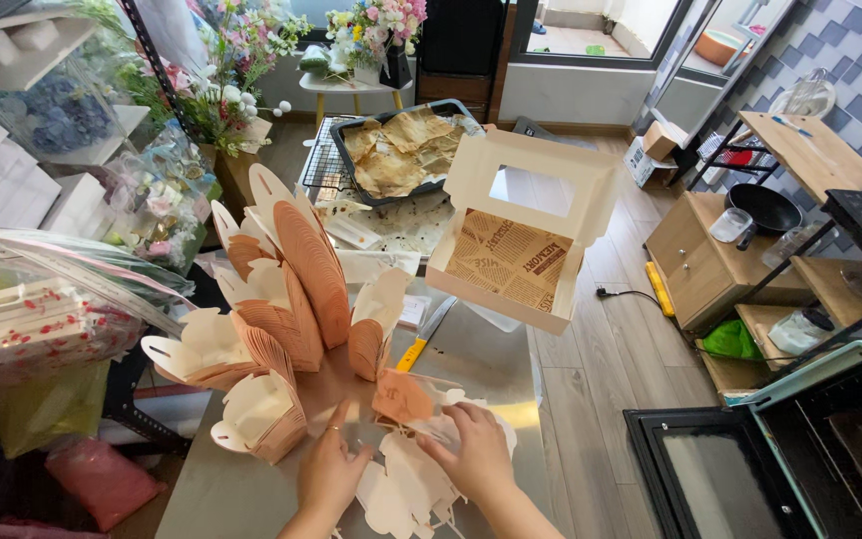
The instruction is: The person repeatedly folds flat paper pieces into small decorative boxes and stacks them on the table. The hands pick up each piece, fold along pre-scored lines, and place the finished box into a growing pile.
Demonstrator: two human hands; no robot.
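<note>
Home bakery/gift workshop: oven, baking tray, flower bouquets (plus stacked packaging), window cake box.

The near left corner of the steel table lies bare, and so does a strip along its right edge. Upright stacks of folded paper cups block the left side. An open cardboard box overhangs the right edge farther back, and a baking tray fills the far end.
</note>
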